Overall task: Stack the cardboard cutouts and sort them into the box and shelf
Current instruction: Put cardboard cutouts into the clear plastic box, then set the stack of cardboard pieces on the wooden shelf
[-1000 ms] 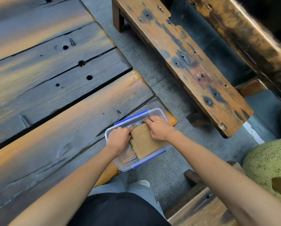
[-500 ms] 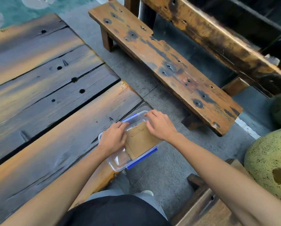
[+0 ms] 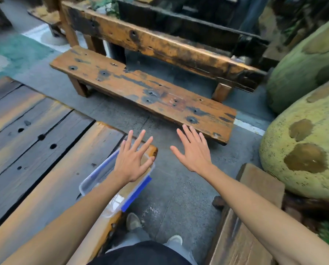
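Near the tabletop's 3 o'clock edge sits the box, cardboard showing inside. Above it the left hand spreads flat, fingers splayed, grasping nothing. At its 3 o'clock the right hand hangs equally spread over the floor.

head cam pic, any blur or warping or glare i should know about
Head view: wide-angle bending curves the bench and table planks toward the edges; motion smear in the lower right corner; left hand and right hand are fairly sharp; soft daylight, no hard shadows; a glare patch on the clear plastic box near its blue clip.
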